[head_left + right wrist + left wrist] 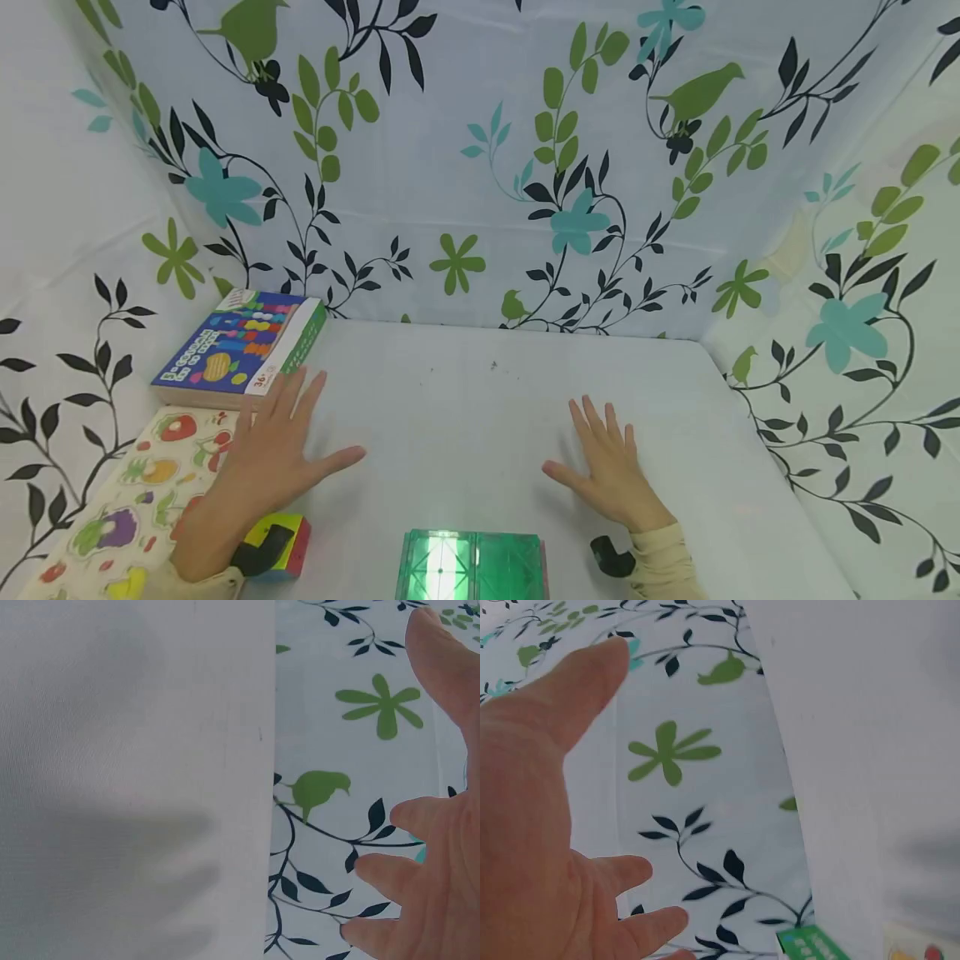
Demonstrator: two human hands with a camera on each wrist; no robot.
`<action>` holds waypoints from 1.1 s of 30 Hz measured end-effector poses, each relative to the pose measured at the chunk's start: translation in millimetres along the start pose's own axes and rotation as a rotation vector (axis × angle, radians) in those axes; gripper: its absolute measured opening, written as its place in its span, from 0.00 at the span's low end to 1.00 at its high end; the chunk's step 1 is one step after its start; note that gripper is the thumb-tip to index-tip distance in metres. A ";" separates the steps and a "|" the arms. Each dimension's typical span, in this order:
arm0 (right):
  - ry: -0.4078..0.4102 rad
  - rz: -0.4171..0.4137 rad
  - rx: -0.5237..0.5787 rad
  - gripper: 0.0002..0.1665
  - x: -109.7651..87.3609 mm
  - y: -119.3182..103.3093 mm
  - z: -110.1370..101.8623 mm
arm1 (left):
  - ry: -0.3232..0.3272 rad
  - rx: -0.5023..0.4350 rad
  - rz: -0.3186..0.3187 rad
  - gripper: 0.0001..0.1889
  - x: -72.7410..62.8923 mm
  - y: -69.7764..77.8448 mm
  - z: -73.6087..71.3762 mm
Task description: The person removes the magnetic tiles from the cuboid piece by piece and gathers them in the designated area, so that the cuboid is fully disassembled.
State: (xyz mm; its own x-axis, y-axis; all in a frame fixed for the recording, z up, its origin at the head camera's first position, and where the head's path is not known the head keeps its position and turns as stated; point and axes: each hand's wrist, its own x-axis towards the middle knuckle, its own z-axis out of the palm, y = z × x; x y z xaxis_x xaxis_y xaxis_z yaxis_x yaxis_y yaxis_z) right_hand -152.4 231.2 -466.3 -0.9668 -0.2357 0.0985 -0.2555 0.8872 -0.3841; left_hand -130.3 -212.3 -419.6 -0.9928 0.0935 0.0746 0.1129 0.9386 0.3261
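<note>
Zero grip on my feed now, fingers spread wide on both: left hand (272,458) by the blue box (240,342) and fruit-printed board (161,454), right hand (611,477) over the white table (450,433). Green tiles (512,567) lie between, closer in; I'd hold both palms steady, clear of the box.

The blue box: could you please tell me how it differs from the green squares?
The blue box is printed with pictures and lettering; the green squares are shiny, without visible lettering. The blue box lies at the left; the green squares sit bottom centre, cut off by the frame. Neither is held.
</note>
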 end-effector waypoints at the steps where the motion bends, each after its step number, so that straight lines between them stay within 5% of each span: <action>1: -0.010 -0.007 0.026 0.59 -0.6 -2.2 -1.7 | -0.011 -0.024 0.020 0.63 0.3 4.2 0.4; 8: -0.132 -0.062 0.222 0.51 -13.9 -24.4 -9.5 | -0.056 -0.223 0.177 0.45 -12.9 38.2 18.3; 12: -0.199 -0.191 0.373 0.40 -28.0 -38.6 -6.0 | -0.095 -0.345 0.265 0.33 -28.5 59.5 28.9; 16: -0.252 -0.367 0.405 0.41 -44.3 -50.9 0.2 | -0.280 -0.454 0.264 0.37 -42.3 79.0 39.6; 19: -0.324 -0.391 0.401 0.46 -55.6 -59.4 3.8 | -0.454 -0.523 0.226 0.46 -48.7 89.1 50.2; 21: -0.347 -0.385 0.373 0.48 -61.6 -63.8 5.7 | -0.516 -0.557 0.243 0.50 -51.2 92.2 58.5; 25: -0.273 -0.432 0.301 0.49 -67.7 -67.2 10.2 | -0.545 -0.624 0.309 0.51 -53.5 93.3 71.5; 33: -0.059 -0.582 0.244 0.47 -68.2 -68.3 17.2 | -0.451 -0.627 0.401 0.45 -58.9 94.2 77.2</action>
State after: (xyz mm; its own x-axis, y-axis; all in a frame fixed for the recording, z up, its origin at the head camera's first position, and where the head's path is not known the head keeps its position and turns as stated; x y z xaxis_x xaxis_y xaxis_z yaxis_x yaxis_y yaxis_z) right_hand -68.9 179.9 -462.6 -0.6661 -0.6801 0.3061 -0.7247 0.4931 -0.4814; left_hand -64.3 -103.7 -466.1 -0.7793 0.6252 -0.0423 0.3270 0.4632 0.8237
